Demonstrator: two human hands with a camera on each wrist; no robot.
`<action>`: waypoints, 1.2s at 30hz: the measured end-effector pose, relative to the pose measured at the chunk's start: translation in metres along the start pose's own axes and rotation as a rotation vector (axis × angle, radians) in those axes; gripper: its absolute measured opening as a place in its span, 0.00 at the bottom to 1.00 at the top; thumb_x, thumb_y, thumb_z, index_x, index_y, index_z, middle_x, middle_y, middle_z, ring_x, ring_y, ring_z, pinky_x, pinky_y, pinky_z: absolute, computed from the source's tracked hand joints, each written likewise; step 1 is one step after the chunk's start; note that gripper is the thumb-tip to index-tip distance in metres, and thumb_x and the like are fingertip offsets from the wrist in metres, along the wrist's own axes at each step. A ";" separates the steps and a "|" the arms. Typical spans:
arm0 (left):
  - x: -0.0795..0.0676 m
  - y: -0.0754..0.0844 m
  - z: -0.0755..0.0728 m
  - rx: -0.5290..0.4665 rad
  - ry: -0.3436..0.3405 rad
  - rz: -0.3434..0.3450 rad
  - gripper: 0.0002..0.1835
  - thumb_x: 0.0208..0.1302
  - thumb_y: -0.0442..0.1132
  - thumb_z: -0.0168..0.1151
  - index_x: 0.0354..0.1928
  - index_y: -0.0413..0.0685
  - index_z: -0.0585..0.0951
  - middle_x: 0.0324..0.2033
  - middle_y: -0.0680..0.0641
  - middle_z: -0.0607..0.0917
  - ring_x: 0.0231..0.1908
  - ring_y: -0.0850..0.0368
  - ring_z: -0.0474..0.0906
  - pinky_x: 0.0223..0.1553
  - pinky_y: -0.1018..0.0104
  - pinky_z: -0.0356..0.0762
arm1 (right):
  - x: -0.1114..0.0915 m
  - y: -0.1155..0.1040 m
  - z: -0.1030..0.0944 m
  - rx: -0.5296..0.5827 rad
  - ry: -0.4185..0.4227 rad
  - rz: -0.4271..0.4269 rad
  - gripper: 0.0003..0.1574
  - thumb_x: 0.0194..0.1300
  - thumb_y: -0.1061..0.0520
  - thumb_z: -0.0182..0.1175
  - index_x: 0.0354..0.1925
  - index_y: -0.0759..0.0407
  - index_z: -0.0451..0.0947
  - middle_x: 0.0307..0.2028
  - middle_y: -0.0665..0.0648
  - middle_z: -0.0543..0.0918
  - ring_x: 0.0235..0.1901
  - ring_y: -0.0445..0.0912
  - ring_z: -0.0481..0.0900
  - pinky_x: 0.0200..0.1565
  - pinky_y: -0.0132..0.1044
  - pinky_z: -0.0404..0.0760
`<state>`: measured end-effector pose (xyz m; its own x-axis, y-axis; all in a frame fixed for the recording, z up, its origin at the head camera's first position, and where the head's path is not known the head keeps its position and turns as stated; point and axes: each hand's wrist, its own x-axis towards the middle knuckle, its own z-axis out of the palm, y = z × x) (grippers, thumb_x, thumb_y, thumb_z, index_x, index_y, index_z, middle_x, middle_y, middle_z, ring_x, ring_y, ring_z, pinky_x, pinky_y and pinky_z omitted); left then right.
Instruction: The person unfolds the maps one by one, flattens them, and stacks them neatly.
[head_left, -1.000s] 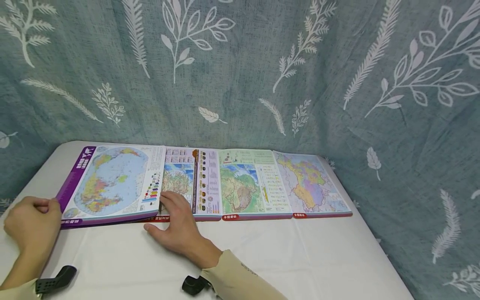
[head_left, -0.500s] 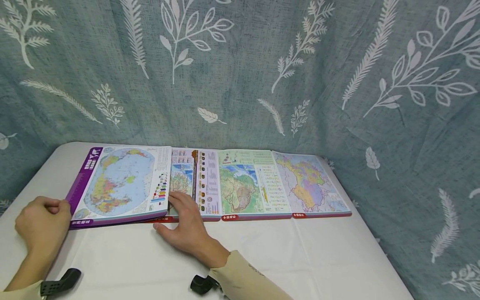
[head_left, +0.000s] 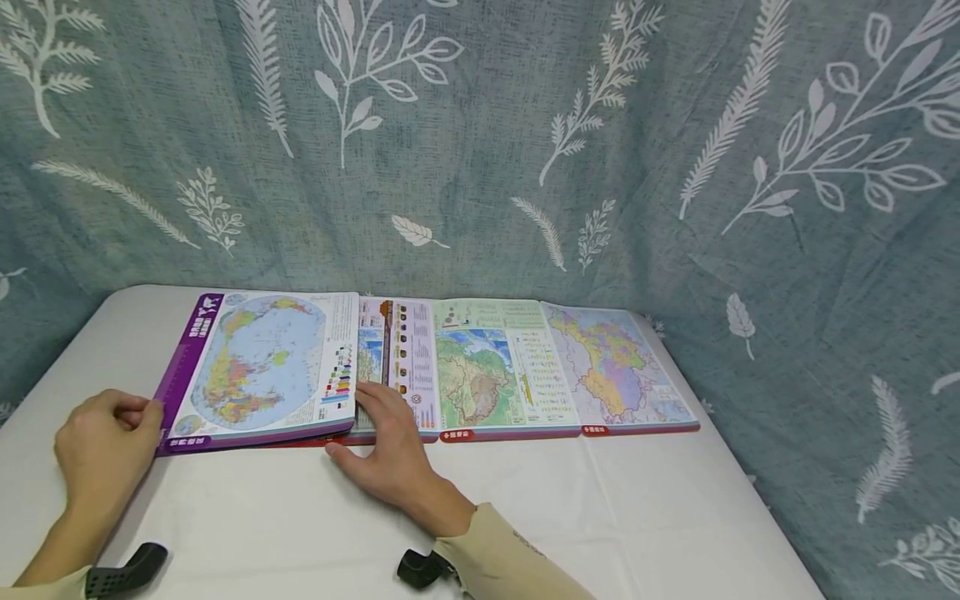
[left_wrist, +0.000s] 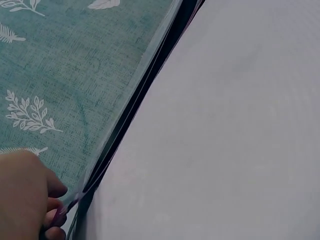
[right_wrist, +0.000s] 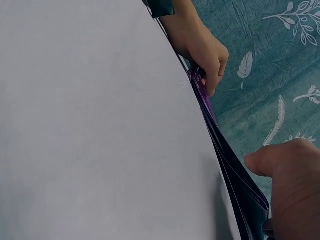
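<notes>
A purple-edged world map (head_left: 262,358) lies on top of other map sheets at the left of the table in the head view. My left hand (head_left: 108,442) pinches its lower left corner. In the left wrist view that hand (left_wrist: 22,200) shows curled fingers at the edge. My right hand (head_left: 397,454) touches the world map's right edge with its fingertips, thumb apart. The right wrist view shows my right hand (right_wrist: 295,190) near the map's dark, slightly gaping edge layers (right_wrist: 240,185). Partly covered beneath is a lilac-bordered map (head_left: 412,358).
A green map (head_left: 476,375) and a pastel map (head_left: 618,367) continue the row to the right, with red labels along the front. They lie on a white-covered table (head_left: 570,517). A leaf-patterned teal curtain (head_left: 480,167) hangs behind. Black wrist cameras (head_left: 423,569) sit at both wrists.
Both hands have moved right with the world map, which slides further over the lilac-bordered map. The other maps have barely moved.
</notes>
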<state>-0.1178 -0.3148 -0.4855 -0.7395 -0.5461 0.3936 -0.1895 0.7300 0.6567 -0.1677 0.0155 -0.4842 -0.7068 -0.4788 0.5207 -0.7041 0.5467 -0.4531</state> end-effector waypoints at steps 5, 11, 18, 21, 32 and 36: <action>-0.001 0.003 0.002 0.007 -0.047 0.013 0.11 0.66 0.35 0.66 0.37 0.29 0.83 0.26 0.35 0.82 0.30 0.46 0.71 0.37 0.56 0.57 | -0.003 0.005 -0.005 0.017 0.008 0.011 0.43 0.57 0.44 0.76 0.65 0.64 0.78 0.66 0.60 0.80 0.69 0.54 0.74 0.71 0.46 0.70; -0.003 0.007 0.004 0.005 -0.063 0.027 0.11 0.66 0.35 0.66 0.38 0.29 0.83 0.27 0.35 0.82 0.31 0.46 0.71 0.37 0.56 0.57 | -0.003 0.007 -0.008 0.011 0.017 0.018 0.43 0.56 0.44 0.76 0.64 0.63 0.79 0.65 0.60 0.80 0.68 0.53 0.75 0.71 0.46 0.70; -0.007 0.009 0.007 0.018 -0.085 0.124 0.11 0.65 0.34 0.67 0.38 0.29 0.82 0.27 0.35 0.82 0.33 0.46 0.70 0.37 0.57 0.57 | -0.007 0.011 -0.013 0.034 0.027 0.048 0.42 0.56 0.46 0.76 0.63 0.66 0.79 0.66 0.62 0.80 0.70 0.55 0.74 0.72 0.46 0.69; -0.008 0.011 0.009 0.023 -0.093 0.175 0.10 0.64 0.34 0.68 0.37 0.29 0.82 0.27 0.35 0.82 0.33 0.46 0.70 0.36 0.58 0.58 | -0.008 0.014 -0.016 0.036 0.039 0.058 0.42 0.55 0.47 0.77 0.63 0.66 0.79 0.65 0.62 0.80 0.69 0.54 0.74 0.71 0.44 0.70; -0.015 0.018 0.015 0.022 -0.133 0.247 0.11 0.63 0.34 0.71 0.38 0.30 0.82 0.29 0.37 0.82 0.34 0.48 0.69 0.35 0.61 0.58 | -0.014 0.025 -0.025 0.057 0.047 0.100 0.40 0.56 0.49 0.76 0.62 0.65 0.80 0.64 0.61 0.81 0.68 0.54 0.75 0.70 0.47 0.71; -0.016 0.020 0.017 0.017 -0.144 0.256 0.11 0.62 0.33 0.71 0.38 0.30 0.82 0.29 0.37 0.82 0.34 0.48 0.69 0.35 0.60 0.59 | -0.016 0.026 -0.028 0.049 0.038 0.116 0.40 0.56 0.49 0.77 0.63 0.64 0.80 0.65 0.61 0.80 0.69 0.54 0.74 0.71 0.47 0.71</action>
<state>-0.1206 -0.2849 -0.4897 -0.8486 -0.2798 0.4490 0.0056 0.8439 0.5365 -0.1725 0.0570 -0.4839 -0.7814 -0.3871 0.4895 -0.6208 0.5621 -0.5465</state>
